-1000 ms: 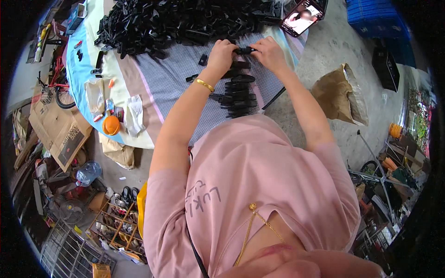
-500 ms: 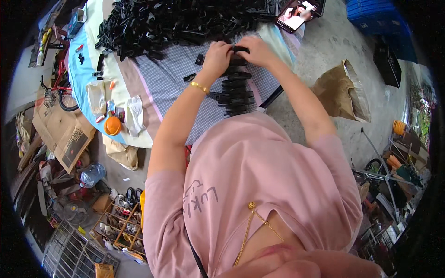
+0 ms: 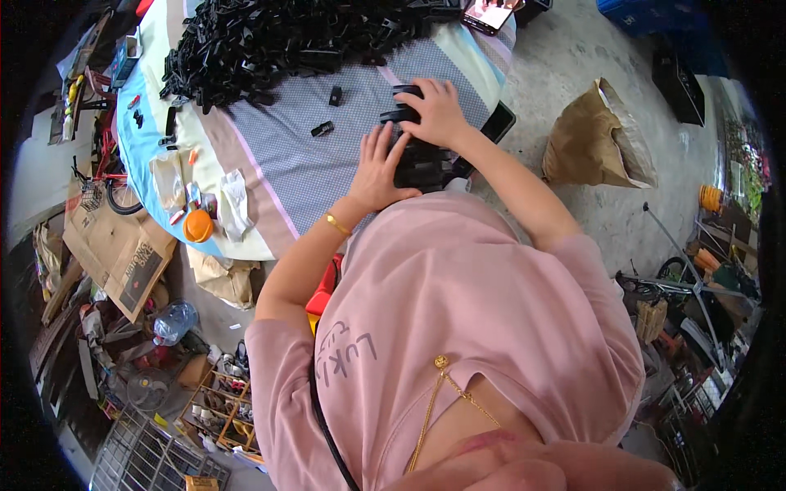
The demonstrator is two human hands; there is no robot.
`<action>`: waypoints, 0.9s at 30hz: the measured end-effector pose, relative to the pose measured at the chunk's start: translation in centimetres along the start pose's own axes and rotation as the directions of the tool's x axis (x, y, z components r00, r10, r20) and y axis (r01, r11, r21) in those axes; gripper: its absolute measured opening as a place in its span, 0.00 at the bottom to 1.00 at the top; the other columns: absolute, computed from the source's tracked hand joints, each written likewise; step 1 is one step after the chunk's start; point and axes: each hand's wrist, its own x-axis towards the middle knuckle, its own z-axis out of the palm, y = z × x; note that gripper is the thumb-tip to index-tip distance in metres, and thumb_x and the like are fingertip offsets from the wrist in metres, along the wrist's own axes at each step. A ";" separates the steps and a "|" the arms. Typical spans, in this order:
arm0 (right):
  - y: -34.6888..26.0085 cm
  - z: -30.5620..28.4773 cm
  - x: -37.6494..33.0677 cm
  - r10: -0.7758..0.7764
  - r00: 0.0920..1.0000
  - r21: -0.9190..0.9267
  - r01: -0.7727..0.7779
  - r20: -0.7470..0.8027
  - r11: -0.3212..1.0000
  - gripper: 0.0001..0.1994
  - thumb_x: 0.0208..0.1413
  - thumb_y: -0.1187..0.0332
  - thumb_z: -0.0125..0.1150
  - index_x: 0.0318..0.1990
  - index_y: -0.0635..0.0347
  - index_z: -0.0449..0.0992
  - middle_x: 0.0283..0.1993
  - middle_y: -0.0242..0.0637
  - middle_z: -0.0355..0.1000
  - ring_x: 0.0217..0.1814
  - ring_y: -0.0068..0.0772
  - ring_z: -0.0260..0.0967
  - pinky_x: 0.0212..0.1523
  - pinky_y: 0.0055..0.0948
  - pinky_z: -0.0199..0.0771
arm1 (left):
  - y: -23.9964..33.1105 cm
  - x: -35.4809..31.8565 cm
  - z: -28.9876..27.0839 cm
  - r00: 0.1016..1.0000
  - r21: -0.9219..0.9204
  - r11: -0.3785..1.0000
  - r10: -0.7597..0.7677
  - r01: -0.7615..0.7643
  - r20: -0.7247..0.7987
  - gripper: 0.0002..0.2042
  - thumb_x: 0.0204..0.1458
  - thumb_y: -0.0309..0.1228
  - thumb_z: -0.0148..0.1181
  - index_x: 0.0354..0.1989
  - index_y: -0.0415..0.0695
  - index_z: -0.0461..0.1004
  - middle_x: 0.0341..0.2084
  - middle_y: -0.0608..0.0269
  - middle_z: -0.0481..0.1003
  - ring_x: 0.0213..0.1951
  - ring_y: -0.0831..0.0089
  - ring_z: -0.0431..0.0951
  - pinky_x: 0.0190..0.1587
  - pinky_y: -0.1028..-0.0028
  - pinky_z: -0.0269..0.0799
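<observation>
A row of small black plastic pieces [image 3: 424, 169], which look like clips, lies on the cloth-covered table close to my body. My left hand [image 3: 380, 173] rests against the row's left side, its fingers stretched out. Over the row's far end is my right hand [image 3: 435, 116], fingers spread and touching a black piece [image 3: 398, 116]; how firmly, I cannot tell. Another black piece [image 3: 407, 92] sits by its fingertips. Two loose pieces lie to the left, one dark piece [image 3: 336, 96] farther off and one nearer piece [image 3: 322, 128]. Beyond them a big heap of black pieces [image 3: 270, 53] covers the table's far side.
A phone [image 3: 489, 15] with a lit screen stands at the far right. On the table's left are an orange round object [image 3: 197, 226] and a white crumpled wrapper [image 3: 235, 204]. A brown paper sack [image 3: 591, 141] stands on the floor to the right.
My hands have moved apart from the dark piece they both held. The left came nearer my body beside the row, and the right came down onto its far end.
</observation>
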 end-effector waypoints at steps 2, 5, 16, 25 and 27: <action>1.0 -0.8 -1.7 0.060 0.997 -0.031 -0.061 -0.039 0.998 0.23 0.39 0.53 0.65 0.47 0.44 0.75 0.53 0.42 0.63 0.58 0.45 0.58 0.57 0.48 0.51 | 0.3 1.0 0.9 0.999 -0.013 0.999 0.048 -0.048 0.026 0.52 0.29 0.54 0.70 0.66 0.51 0.51 0.64 0.44 0.47 0.65 0.42 0.45 0.63 0.44 0.41; 2.6 -1.8 -4.7 0.152 0.981 -0.040 -0.158 -0.122 0.987 0.22 0.40 0.54 0.65 0.47 0.45 0.75 0.52 0.43 0.64 0.57 0.45 0.58 0.55 0.44 0.54 | 1.7 2.8 1.7 0.991 -0.029 0.994 0.107 -0.105 0.079 0.51 0.29 0.50 0.71 0.66 0.52 0.51 0.64 0.47 0.48 0.65 0.45 0.45 0.64 0.46 0.42; 5.4 1.7 -12.5 0.887 0.435 0.845 -0.523 0.153 0.111 0.18 0.58 0.62 0.50 0.51 0.62 0.72 0.48 0.44 0.72 0.49 0.40 0.68 0.50 0.30 0.65 | 5.8 8.6 4.3 0.840 -0.008 0.879 0.457 -0.476 0.291 0.43 0.36 0.39 0.70 0.63 0.48 0.53 0.62 0.51 0.55 0.63 0.54 0.55 0.64 0.54 0.49; 6.8 -2.4 -8.2 0.467 0.750 0.243 -0.398 -0.469 0.884 0.17 0.54 0.63 0.57 0.48 0.63 0.72 0.52 0.49 0.66 0.56 0.51 0.61 0.57 0.41 0.60 | -4.5 5.5 -3.6 0.931 -0.006 0.998 -0.067 0.070 -0.360 0.24 0.43 0.29 0.64 0.51 0.42 0.66 0.49 0.50 0.66 0.53 0.52 0.63 0.57 0.60 0.61; 6.1 -3.3 -6.9 0.351 0.873 0.120 -0.329 -0.339 0.936 0.18 0.52 0.62 0.59 0.49 0.61 0.72 0.55 0.50 0.64 0.59 0.51 0.58 0.59 0.41 0.58 | -8.3 5.0 -5.8 0.838 0.041 0.977 -0.156 0.208 -0.522 0.24 0.45 0.30 0.63 0.52 0.41 0.66 0.49 0.49 0.66 0.53 0.51 0.62 0.57 0.60 0.60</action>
